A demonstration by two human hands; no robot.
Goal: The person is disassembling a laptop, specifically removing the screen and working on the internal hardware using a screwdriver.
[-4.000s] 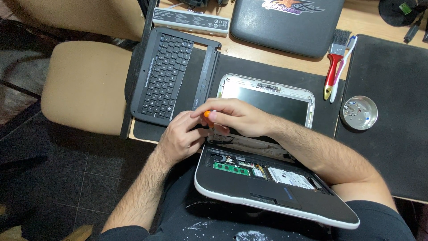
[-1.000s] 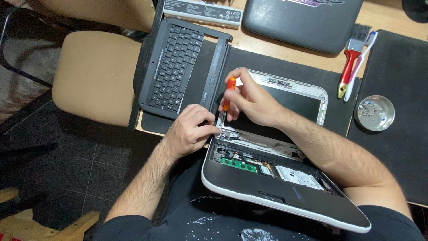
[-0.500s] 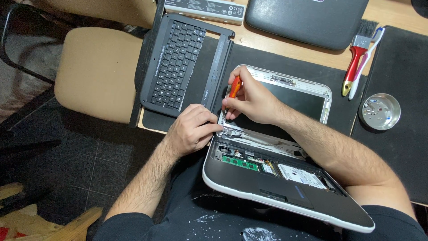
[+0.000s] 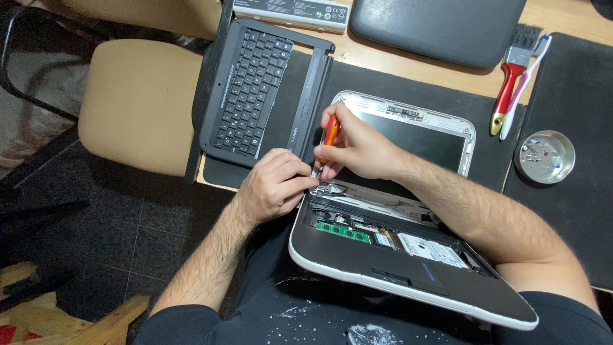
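Note:
An opened small laptop (image 4: 408, 265) rests partly on my lap, its green memory board (image 4: 343, 230) and drive exposed. Its white-framed screen (image 4: 415, 131) lies flat on the black mat. My right hand (image 4: 357, 147) grips an orange-handled screwdriver (image 4: 329, 133), held nearly upright with the tip down at the left hinge. My left hand (image 4: 274, 185) pinches the metal hinge bracket (image 4: 329, 189) just beside the tip.
A detached black keyboard panel (image 4: 255, 86) lies at the left of the mat (image 4: 460, 102). A red-handled brush (image 4: 511, 80) and a round metal dish (image 4: 544, 156) with screws sit at the right. A grey battery (image 4: 294, 11), dark case (image 4: 440, 25) and tan chair (image 4: 137, 102) surround.
The right hand has raised the screwdriver from lying low under the palm to nearly upright at the hinge. The left hand stays at the hinge. The view has shifted slightly.

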